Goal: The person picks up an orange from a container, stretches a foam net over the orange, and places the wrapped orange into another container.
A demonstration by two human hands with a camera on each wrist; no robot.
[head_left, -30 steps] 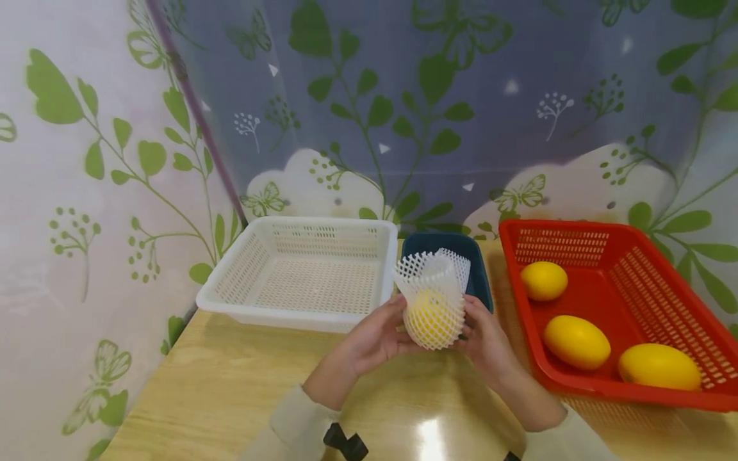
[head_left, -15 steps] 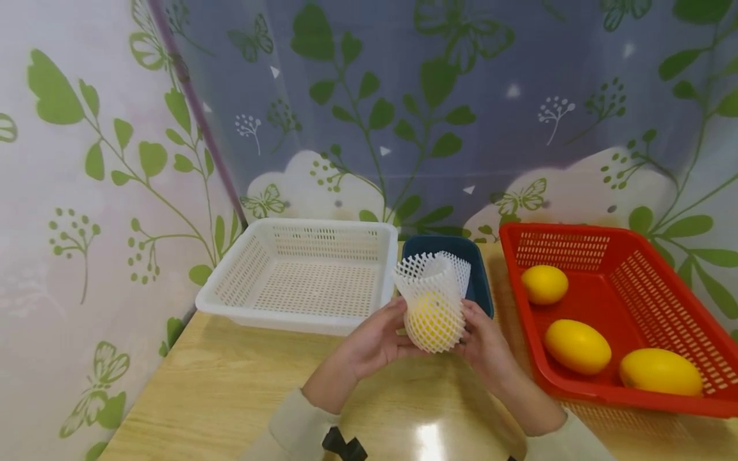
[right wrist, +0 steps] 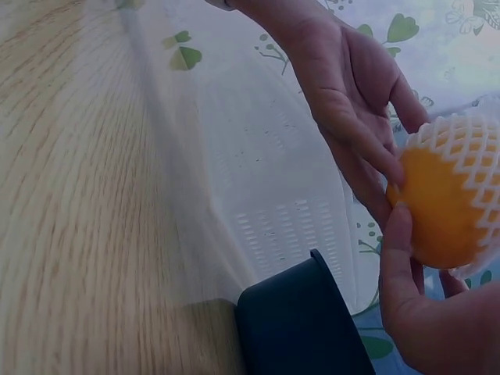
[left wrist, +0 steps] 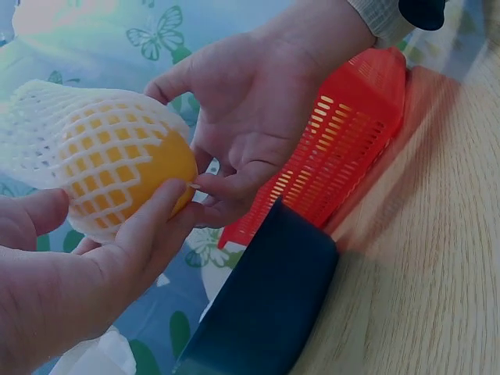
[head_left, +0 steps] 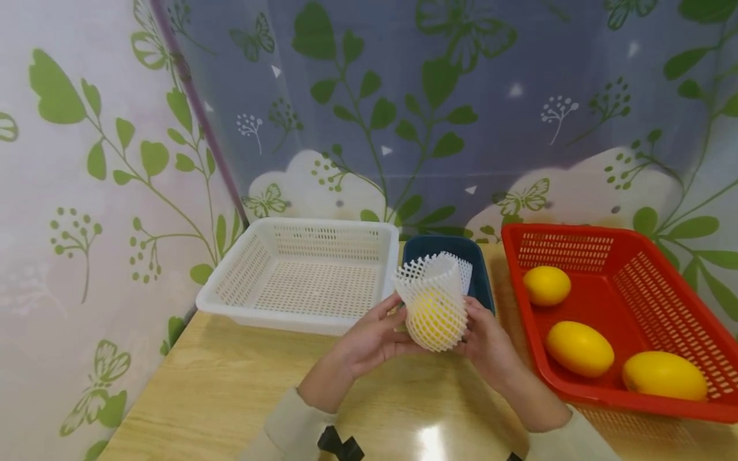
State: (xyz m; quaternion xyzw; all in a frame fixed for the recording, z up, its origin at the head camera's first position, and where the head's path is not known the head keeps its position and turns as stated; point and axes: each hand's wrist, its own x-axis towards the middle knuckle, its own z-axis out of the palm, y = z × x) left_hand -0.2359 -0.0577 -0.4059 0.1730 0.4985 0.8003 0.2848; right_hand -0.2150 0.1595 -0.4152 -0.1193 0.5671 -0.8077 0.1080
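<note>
Between both hands, above the table, is a yellow oval fruit (head_left: 436, 320) inside a white foam net sleeve (head_left: 419, 274). The sleeve's loose mesh end flares up past the fruit in the head view. My left hand (head_left: 371, 342) grips its left side and my right hand (head_left: 487, 339) its right. In the left wrist view, fingers of both hands meet at the bare lower end of the fruit (left wrist: 169, 162), which the net leaves uncovered. The right wrist view shows this bare end of the fruit (right wrist: 437, 207) too, with fingertips right at it.
Behind the hands stands a dark blue basin (head_left: 480, 272) with white foam netting at it. A white slotted basket (head_left: 300, 317) sits to the left. To the right, a red basket (head_left: 611, 246) holds several yellow fruits (head_left: 579, 349). A patterned cloth (head_left: 346, 77) hangs behind the wooden table (head_left: 242, 384).
The left hand's fingers have shifted and spread slightly at the fruit, and the sleeved fruit has turned a little. The right hand has kept its grip.
</note>
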